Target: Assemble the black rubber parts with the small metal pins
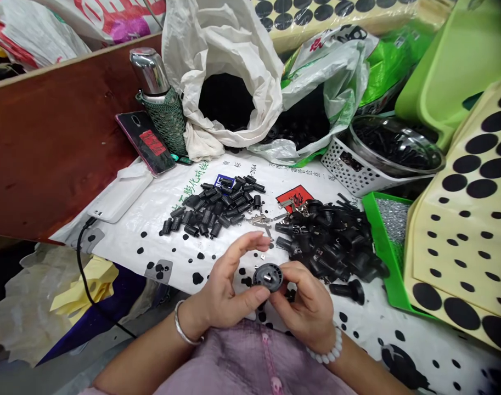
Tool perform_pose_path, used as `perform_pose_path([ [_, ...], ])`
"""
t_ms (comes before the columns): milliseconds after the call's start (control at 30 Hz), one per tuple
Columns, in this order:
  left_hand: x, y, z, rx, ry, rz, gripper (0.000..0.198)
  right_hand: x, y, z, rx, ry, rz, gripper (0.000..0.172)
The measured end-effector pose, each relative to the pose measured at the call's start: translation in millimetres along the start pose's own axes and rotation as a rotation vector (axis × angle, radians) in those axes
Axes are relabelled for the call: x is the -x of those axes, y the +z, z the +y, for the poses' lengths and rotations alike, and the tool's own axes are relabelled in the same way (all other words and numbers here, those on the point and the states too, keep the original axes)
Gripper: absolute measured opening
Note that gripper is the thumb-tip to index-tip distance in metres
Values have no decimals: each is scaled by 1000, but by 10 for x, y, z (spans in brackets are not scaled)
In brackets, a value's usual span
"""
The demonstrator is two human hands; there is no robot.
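Note:
A round black plastic part (pixel 268 277) with a small metal piece at its centre is pinched in my right hand (pixel 305 304), its face turned up. My left hand (pixel 229 288) is at its other side, with the thumb at the rim and the fingers stretched out and apart from it. Just beyond, small metal strips (pixel 260 220) lie scattered on the printed white sheet (pixel 151 241). A pile of short black cylinders (pixel 213 208) is at the far left of my hands. To the right is a heap of black plastic parts (pixel 332 236), with one single flanged part (pixel 348 292) lying before it.
At the back stand a white sack (pixel 229 49), a plastic bag (pixel 344 71) of dark parts, and a steel bowl (pixel 398 142) on a white basket (pixel 349 170). A green tray (pixel 382 263) holds small silvery pieces. A phone (pixel 145 142) leans against a flask (pixel 163 109); a white power bank (pixel 122 195) lies nearby.

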State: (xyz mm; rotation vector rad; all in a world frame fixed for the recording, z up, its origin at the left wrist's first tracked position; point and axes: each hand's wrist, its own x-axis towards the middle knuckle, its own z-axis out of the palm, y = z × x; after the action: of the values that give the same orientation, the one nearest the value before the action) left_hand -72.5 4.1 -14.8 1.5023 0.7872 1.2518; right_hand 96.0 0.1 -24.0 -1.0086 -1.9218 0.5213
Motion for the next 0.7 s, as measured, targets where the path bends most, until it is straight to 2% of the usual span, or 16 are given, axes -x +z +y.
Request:
perform_pose_path([
  [67,-58,-73,32,-17,19,-200,50,8,4,-8,-25,-9,5,16],
  [133,-93,-90,26,-18,77,-259,44,9,15,-16,-46,-16,19,14],
  [200,-86,-47,-17,-11,115,-172,48,11,29,-23,-72,-6,27,13],
  [300,-11,66,-94,-7,91,6,52,26,48,-25,-120,31,27,9],
  [367,40,111,-114,-12,65,56,51,43,56,-22,-144,58,15,7],
  [567,19,-20,3,-87,33,-20,59,72,75,-26,-141,120,-52,13],
  [700,-52,-116,51,-240,136,-114,39,49,74,-22,-108,117,-51,15],
])
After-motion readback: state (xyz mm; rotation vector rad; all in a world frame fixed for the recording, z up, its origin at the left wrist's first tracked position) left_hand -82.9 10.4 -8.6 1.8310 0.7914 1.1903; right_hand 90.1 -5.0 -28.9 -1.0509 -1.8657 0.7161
